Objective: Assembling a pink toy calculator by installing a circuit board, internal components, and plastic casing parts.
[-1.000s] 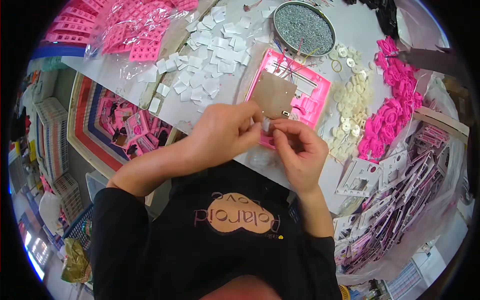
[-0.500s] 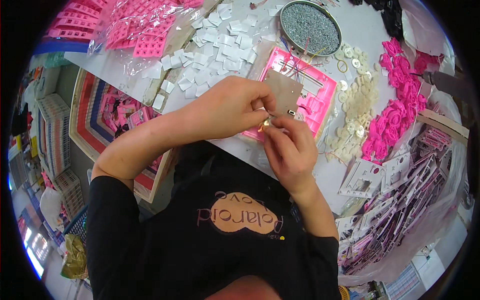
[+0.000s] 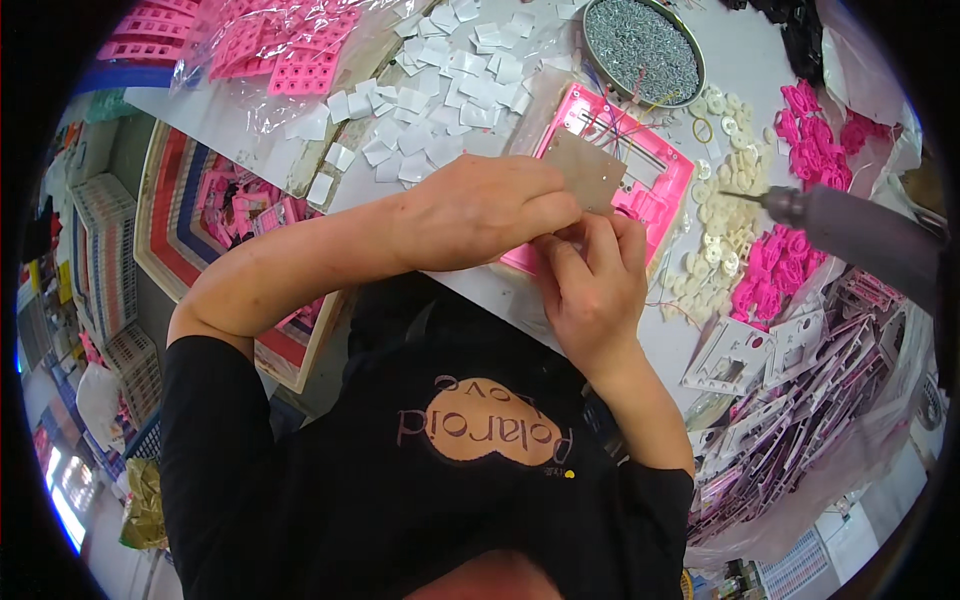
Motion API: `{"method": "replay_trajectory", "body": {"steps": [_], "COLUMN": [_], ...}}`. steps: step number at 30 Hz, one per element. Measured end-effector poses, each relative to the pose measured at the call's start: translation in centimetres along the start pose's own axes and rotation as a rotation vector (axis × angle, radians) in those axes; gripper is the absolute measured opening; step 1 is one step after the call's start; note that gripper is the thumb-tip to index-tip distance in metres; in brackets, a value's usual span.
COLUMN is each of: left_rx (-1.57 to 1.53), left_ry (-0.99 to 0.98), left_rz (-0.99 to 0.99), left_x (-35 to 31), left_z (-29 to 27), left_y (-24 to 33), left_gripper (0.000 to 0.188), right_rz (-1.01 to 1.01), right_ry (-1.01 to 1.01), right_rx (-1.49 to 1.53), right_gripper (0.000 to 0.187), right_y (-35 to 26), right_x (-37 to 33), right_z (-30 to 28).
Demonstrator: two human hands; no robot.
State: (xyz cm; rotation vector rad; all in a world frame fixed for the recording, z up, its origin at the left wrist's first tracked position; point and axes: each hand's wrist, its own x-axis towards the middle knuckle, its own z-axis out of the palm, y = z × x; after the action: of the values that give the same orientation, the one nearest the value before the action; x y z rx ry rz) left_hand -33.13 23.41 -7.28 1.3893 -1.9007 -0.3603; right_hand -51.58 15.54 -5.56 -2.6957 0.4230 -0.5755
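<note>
A pink plastic housing lies on the table before me, with a brownish flat board and thin coloured wires in it. My left hand reaches over the housing's near left side, its fingers curled closed at the board's lower edge. My right hand meets it there from below, thumb and fingers pinched together. The fingertips of both hands touch or nearly touch. Whatever they hold is hidden behind the fingers.
A round tray of small screws stands behind the housing. An electric screwdriver juts in from the right above cream round parts and pink parts. White square pieces are scattered left. Printed panels fill a bag at right.
The small gold-coloured piece between my fingertips is no longer visible. My hands have closed together at the board's lower edge. The screwdriver has come further in from the right.
</note>
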Motion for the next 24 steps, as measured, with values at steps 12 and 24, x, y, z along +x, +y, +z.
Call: {"method": "replay_trajectory", "body": {"steps": [12, 24], "left_rx": [0.256, -0.813], "left_ry": [0.571, 0.179], "left_rz": [-0.238, -0.778], "left_x": [0.2, -4.0], "left_z": [-2.9, -4.9], "left_y": [-0.7, 3.1], "left_gripper": [0.045, 0.029], "right_rz": [0.044, -0.027], "right_ry": [-0.226, -0.24], "right_rx": [0.186, -0.049], "right_gripper": [0.034, 0.038], "right_y": [0.5, -0.2], "right_x": [-0.6, 0.4], "right_z": [-2.3, -1.5]}}
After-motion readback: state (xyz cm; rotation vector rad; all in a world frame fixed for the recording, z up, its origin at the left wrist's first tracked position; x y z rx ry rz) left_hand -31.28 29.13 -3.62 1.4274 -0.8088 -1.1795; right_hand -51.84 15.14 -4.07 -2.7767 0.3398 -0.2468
